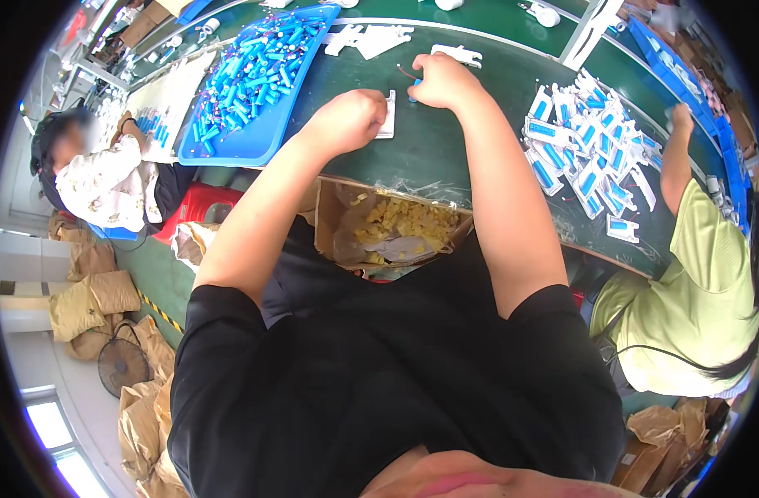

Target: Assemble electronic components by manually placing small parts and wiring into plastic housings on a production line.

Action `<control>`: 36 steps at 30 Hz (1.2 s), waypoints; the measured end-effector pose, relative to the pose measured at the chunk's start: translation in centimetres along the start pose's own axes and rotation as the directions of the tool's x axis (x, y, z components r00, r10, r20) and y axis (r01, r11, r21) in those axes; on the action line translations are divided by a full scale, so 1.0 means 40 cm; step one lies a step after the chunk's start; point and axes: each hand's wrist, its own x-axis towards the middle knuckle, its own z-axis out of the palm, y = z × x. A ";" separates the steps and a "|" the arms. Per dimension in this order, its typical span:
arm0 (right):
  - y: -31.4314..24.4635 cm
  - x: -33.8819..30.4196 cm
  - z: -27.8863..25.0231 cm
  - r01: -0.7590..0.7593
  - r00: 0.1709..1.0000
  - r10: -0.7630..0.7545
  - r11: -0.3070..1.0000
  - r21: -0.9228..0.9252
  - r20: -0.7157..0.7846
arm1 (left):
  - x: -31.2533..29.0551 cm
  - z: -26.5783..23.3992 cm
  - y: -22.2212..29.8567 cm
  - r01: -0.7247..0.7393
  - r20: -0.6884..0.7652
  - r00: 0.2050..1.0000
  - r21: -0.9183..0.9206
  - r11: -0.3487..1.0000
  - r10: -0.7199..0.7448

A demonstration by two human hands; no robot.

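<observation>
My left hand (353, 121) is closed at the edge of a white plastic housing (389, 121) on the green table; its fingertips are partly hidden. To its right, my right hand (446, 81) pinches a small blue cylindrical battery (413, 91) with thin wires sticking up from it. Most of that battery is covered by the fingers. Just beyond this hand lies another white plastic housing (457, 56). More flat white housings (382, 40) rest at the table's far side, beside the tray.
A blue tray (267, 153) heaped with blue batteries (255, 70) stands at left. White housings with batteries fitted (591, 137) pile up at right. Below the table edge is a cardboard box (330, 220) of yellow scraps. One co-worker (114, 183) sits left, another (686, 290) right.
</observation>
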 end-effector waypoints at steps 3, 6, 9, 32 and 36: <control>0.016 0.007 0.007 0.029 0.995 -0.035 0.998 0.062 0.096 | 0.020 0.000 0.009 0.041 0.052 0.998 0.092 0.995 -0.046; 0.012 0.007 0.018 0.076 0.990 -0.083 0.995 0.068 0.118 | 0.026 -0.007 0.026 0.015 0.074 0.997 0.168 0.986 -0.028; -0.002 0.004 0.011 0.087 0.986 -0.090 0.996 0.032 0.139 | 0.033 -0.022 0.024 -0.040 0.144 0.989 0.165 0.986 0.016; 0.027 0.005 -0.041 0.120 0.992 -0.105 0.950 0.288 -0.068 | 0.004 0.083 -0.065 -0.182 -0.376 0.922 -0.203 0.962 0.096; 0.009 0.007 -0.041 0.201 0.977 -0.210 0.886 0.418 -0.025 | 0.007 0.097 -0.080 -0.079 -0.364 0.931 -0.270 0.960 -0.025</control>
